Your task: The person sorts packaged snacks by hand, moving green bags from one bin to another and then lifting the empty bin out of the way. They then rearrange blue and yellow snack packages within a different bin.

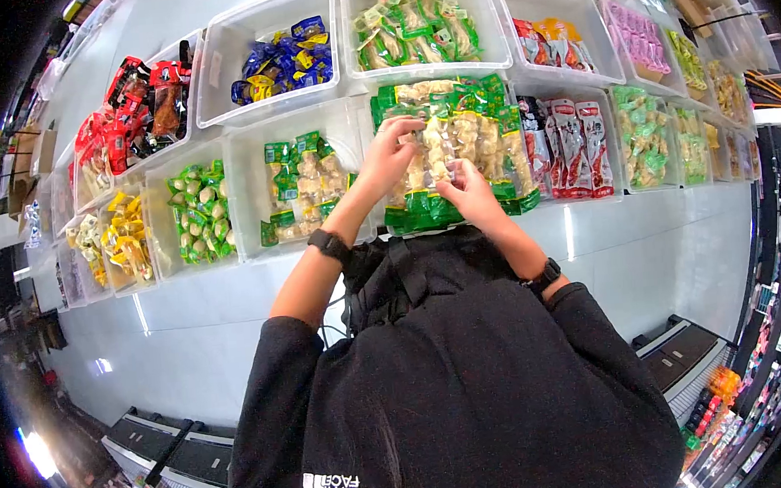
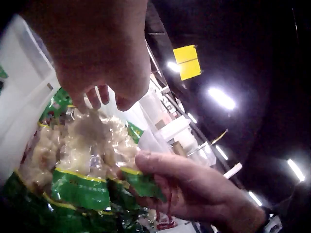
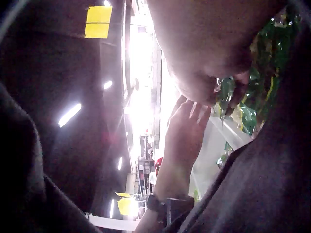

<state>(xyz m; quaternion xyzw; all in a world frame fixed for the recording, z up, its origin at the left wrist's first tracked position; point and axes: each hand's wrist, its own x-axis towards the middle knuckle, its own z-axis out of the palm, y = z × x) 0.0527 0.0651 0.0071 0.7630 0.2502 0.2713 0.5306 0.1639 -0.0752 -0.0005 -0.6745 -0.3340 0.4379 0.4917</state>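
A packet of pale, lumpy food, clear with green ends, lies on top of similar packets in a bin in front of me. My right hand pinches its near green end between thumb and fingers. My left hand reaches over the far end, fingers slightly spread and bent down, fingertips right at the packet. In the left wrist view, the left hand hangs above the packet, its thumb partly hidden. The right wrist view shows the right hand close to green wrapping, with the left hand beyond.
More bins surround this one: similar packets and green-wrapped ones to the left, red pouches to the right. Behind stand bins of blue packets and green packets. A black bag is between my body and the bins.
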